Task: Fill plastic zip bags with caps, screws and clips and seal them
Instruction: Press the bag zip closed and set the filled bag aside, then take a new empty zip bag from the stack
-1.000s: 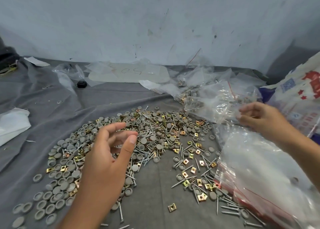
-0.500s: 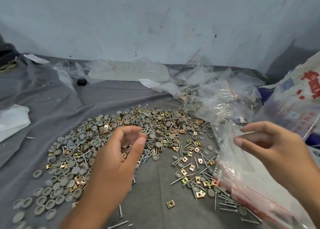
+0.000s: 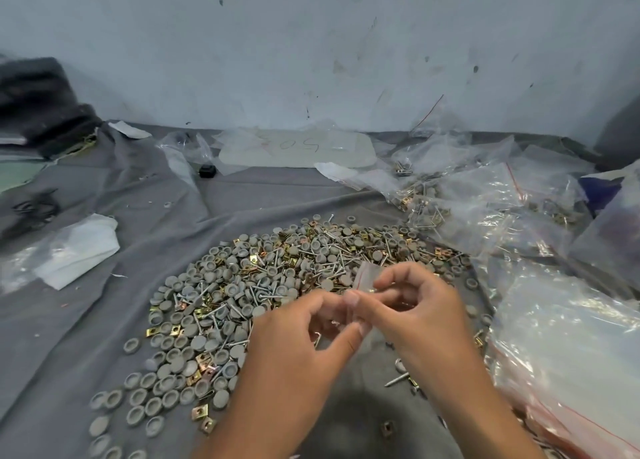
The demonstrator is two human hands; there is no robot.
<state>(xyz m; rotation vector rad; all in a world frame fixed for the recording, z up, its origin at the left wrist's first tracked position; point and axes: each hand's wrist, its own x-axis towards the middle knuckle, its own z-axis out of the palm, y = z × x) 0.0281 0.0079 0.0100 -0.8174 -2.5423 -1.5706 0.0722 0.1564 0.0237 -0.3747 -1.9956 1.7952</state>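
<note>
A wide heap of grey round caps, silver screws and gold square clips (image 3: 263,285) lies spread on the grey cloth. Above its near right edge both my hands meet on one small clear zip bag (image 3: 366,278) with a red strip at its top. My left hand (image 3: 304,340) pinches the bag's near edge between thumb and fingers. My right hand (image 3: 415,306) pinches the other side, fingers curled round it. What is inside the bag is too blurred to tell.
A stack of empty clear zip bags (image 3: 568,347) lies at the right. Filled bags (image 3: 485,198) pile up at the back right. A white packet (image 3: 76,250) sits at the left, a small black object (image 3: 207,171) and a card at the back. Grey cloth (image 3: 69,337) covers the surface.
My right hand came in from the bag stack at the right to the middle. My left hand moved right to meet it. Both now pinch a small zip bag.
</note>
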